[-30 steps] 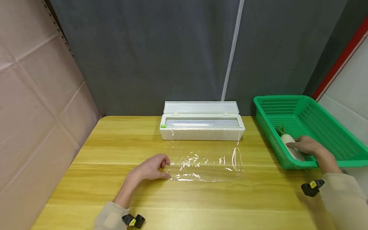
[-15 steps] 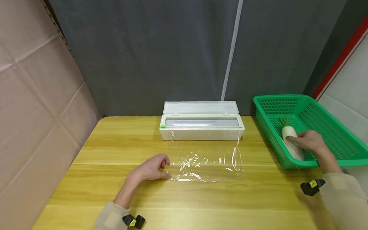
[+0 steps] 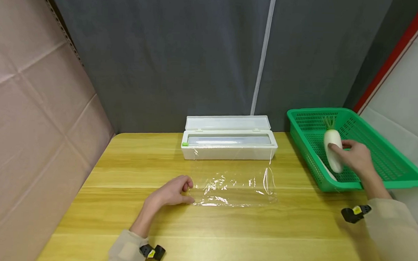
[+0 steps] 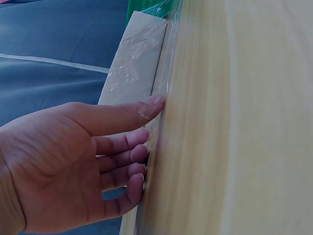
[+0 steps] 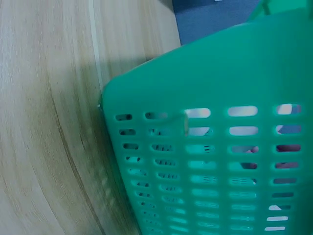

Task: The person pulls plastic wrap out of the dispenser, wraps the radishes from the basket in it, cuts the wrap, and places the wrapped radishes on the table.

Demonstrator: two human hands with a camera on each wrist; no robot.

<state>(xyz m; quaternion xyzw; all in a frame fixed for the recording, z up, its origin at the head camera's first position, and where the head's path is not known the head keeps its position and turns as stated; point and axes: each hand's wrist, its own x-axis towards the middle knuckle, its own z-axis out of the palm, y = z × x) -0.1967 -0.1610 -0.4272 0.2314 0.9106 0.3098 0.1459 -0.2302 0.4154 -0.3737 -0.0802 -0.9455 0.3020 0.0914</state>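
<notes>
In the head view, my right hand (image 3: pixel 358 157) grips a white radish (image 3: pixel 332 150) with green stem stubs, tilted up inside the green basket (image 3: pixel 301 160). The right wrist view shows mostly the outer wall of the basket (image 5: pixel 195 73), which hides that hand. My left hand (image 3: pixel 174 189) rests at the left edge of a clear sheet of cling film (image 3: pixel 224 186) on the table. In the left wrist view, the thumb of the left hand (image 4: pixel 63 156) lies straight against the film, its other fingers loosely bent. The film runs out of a white cling film dispenser (image 3: pixel 229 152).
The dispenser's lid (image 3: pixel 228 122) stands raised at the back, with a small green slider (image 3: pixel 185 144) at its left end. Another white piece (image 3: pixel 326 169) lies in the basket by its left wall. A dark curtain (image 3: pixel 163 59) closes off the wooden table (image 3: pixel 205 238) behind.
My right hand has lifted the radish and tipped it more upright, away from the basket's left wall. The left hand and the film have stayed in place.
</notes>
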